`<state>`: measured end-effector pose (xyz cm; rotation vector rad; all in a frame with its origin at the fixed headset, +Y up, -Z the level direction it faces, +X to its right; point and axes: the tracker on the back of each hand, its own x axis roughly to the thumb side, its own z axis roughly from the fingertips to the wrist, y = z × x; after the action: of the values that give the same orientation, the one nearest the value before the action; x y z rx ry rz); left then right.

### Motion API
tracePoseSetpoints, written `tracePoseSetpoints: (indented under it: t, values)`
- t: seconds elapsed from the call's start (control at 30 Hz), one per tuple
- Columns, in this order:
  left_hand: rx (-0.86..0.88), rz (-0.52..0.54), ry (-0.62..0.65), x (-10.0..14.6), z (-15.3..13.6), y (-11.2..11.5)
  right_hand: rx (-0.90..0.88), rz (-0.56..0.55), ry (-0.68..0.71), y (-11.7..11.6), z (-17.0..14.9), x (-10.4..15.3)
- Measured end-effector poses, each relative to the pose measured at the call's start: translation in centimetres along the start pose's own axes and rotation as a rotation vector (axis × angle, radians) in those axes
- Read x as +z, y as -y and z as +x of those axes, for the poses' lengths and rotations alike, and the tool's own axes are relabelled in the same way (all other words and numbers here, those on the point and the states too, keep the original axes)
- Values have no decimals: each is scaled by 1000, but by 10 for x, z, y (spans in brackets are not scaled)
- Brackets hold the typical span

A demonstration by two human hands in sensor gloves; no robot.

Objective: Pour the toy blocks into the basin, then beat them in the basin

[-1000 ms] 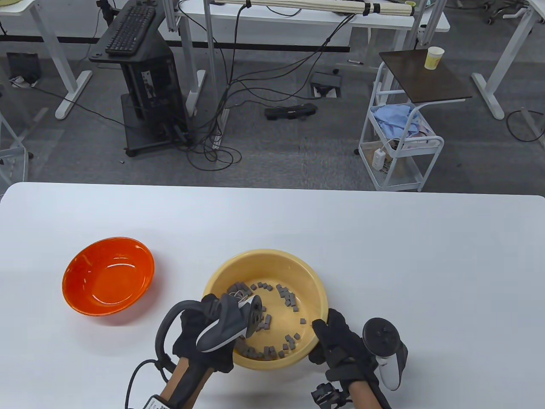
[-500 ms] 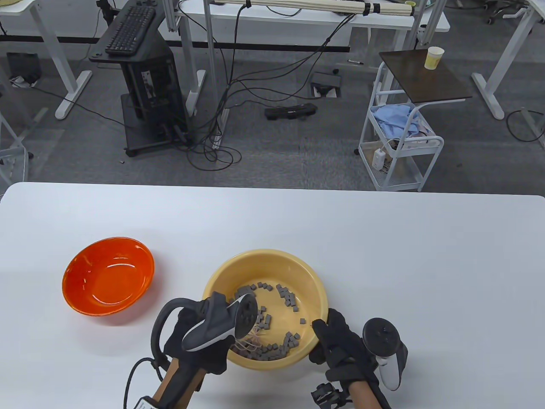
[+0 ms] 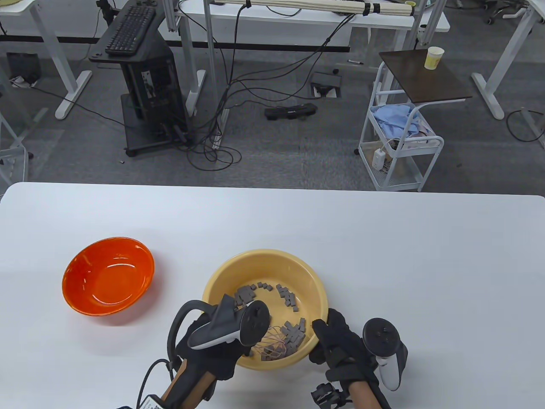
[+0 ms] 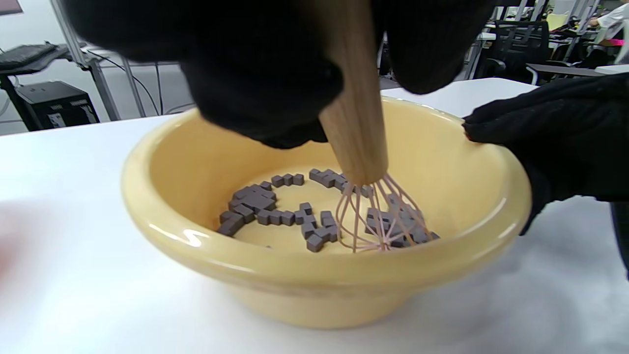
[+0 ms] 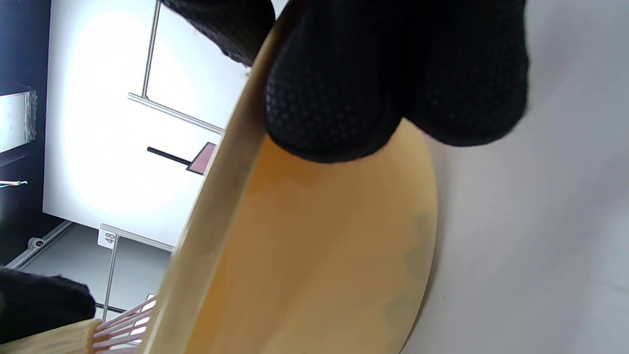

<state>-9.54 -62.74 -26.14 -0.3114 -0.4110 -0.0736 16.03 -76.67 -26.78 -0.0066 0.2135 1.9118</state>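
A yellow basin (image 3: 272, 260) stands near the table's front edge, also filling the left wrist view (image 4: 196, 275) and the right wrist view (image 5: 314, 275). Several small grey toy blocks (image 3: 286, 295) (image 4: 255, 206) lie scattered on its bottom. My left hand (image 3: 208, 345) (image 4: 260, 73) grips the wooden handle of a whisk (image 4: 356, 128); its pink wires (image 3: 272, 345) sit among the blocks at the basin's near side. My right hand (image 3: 338, 341) (image 4: 555, 132) (image 5: 383, 78) holds the basin's right rim, fingers curled over the edge.
An empty orange bowl (image 3: 108, 276) sits on the white table (image 3: 383, 255) to the left of the basin. Beyond the table's far edge are desks, cables and a small cart (image 3: 400, 140).
My left hand has swept the whisk from the basin's left side round to its near right side, pushing blocks into a heap there. The right hand and basin stayed still.
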Motion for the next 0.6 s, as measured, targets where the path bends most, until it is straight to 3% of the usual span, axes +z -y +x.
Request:
tracePoseSetpoints:
  t: [0.3, 0.6]
  values:
    - [45, -65, 87, -10, 12, 13, -1, 0, 0, 0, 0, 0]
    - [-61, -55, 48, -20, 21, 25, -3, 4, 1, 0, 0, 0]
